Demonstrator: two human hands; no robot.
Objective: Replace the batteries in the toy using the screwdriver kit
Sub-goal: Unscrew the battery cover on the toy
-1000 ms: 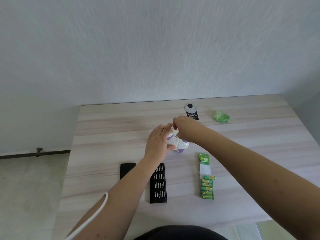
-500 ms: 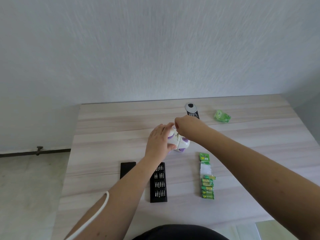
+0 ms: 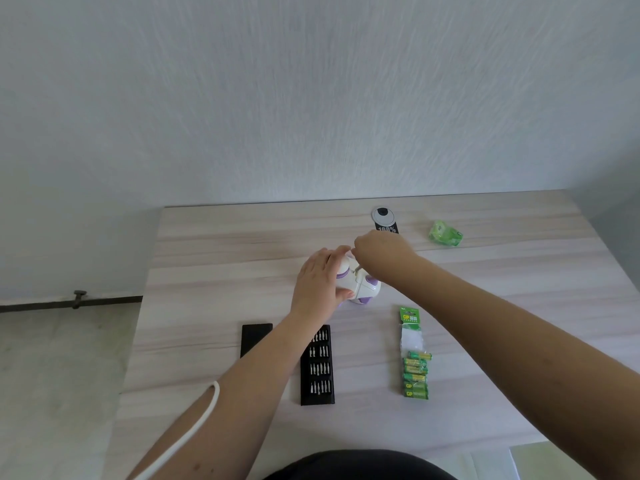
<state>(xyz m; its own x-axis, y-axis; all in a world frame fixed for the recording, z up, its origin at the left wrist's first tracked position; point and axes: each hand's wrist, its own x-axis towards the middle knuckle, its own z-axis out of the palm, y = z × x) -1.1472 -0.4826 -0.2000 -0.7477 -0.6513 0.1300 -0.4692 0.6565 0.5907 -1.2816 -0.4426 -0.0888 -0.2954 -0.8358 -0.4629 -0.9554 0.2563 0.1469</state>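
Toy (image 3: pixel 360 289), white and purple, sits mid-table (image 3: pixel 214 258). Left hand (image 3: pixel 320 282) wraps round its left side, thumb underneath, holding it steady. Right hand (image 3: pixel 379 252) is curled above it, pinching a thin screwdriver (image 3: pixel 356 267) whose tip meets the toy's top. Bit tray (image 3: pixel 318 367) lies near the front edge, its black lid (image 3: pixel 255 339) just left. Battery pack (image 3: pixel 414 355), partly opened, lies right of the tray.

Two bare forearms, no sleeves, entering from lower edge; left hand (image 3: pixel 320 282) and right hand (image 3: pixel 379 249) without gloves, rings or watch; white cable (image 3: pixel 194 427) curving along left forearm; dark garment (image 3: pixel 360 465) at bottom centre, detail not discernible.
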